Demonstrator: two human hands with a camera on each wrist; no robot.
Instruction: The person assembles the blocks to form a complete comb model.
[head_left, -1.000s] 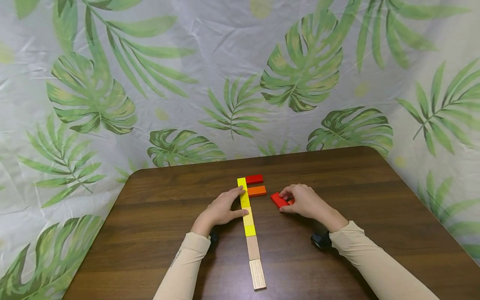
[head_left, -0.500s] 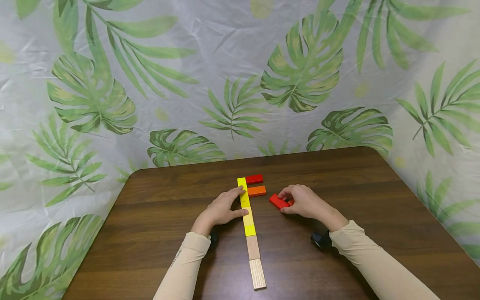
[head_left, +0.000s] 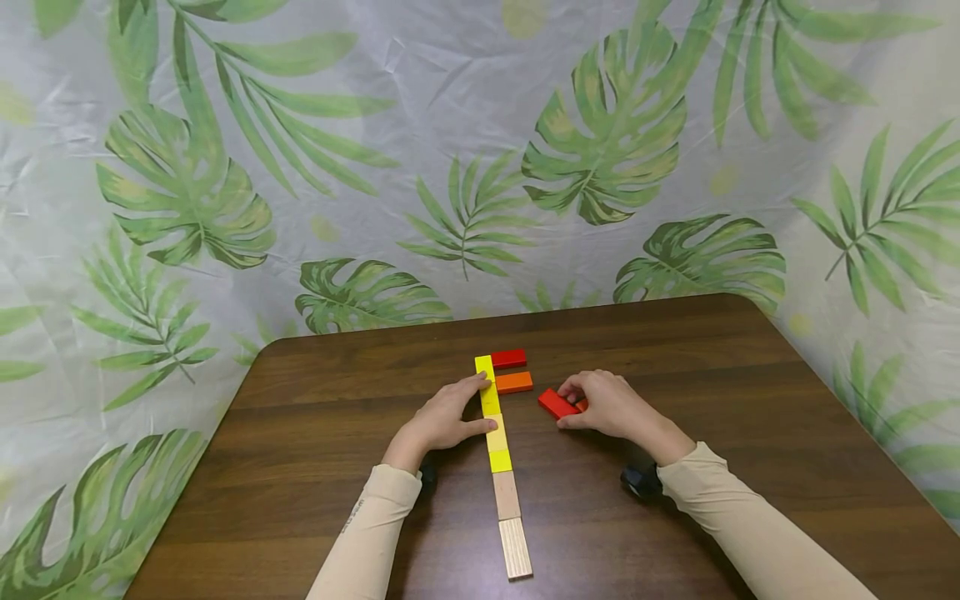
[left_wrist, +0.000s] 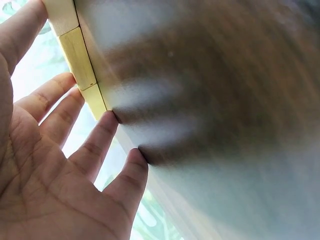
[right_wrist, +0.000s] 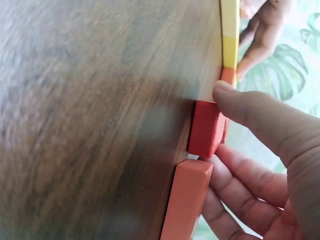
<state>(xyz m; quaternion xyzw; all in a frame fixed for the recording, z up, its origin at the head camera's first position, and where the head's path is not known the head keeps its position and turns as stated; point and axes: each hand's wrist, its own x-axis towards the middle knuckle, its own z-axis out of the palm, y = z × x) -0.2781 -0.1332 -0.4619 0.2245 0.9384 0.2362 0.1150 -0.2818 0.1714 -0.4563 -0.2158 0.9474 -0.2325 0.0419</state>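
A column of flat wooden blocks, yellow at the far end and plain wood at the near end, lies on the table. My left hand rests against its upper part, fingers spread and fairly straight, fingertips on the yellow blocks. To the right, my right hand pinches a red block between thumb and fingers. In the right wrist view that red block sits at the tabletop, just beside an orange block that is partly under the hand in the head view.
A dark red block and an orange block stick out rightward from the column's far end. The brown wooden table ends at a leaf-patterned curtain.
The red block in my right hand has shifted very slightly left, toward the column. My left hand and the column stay as they were.
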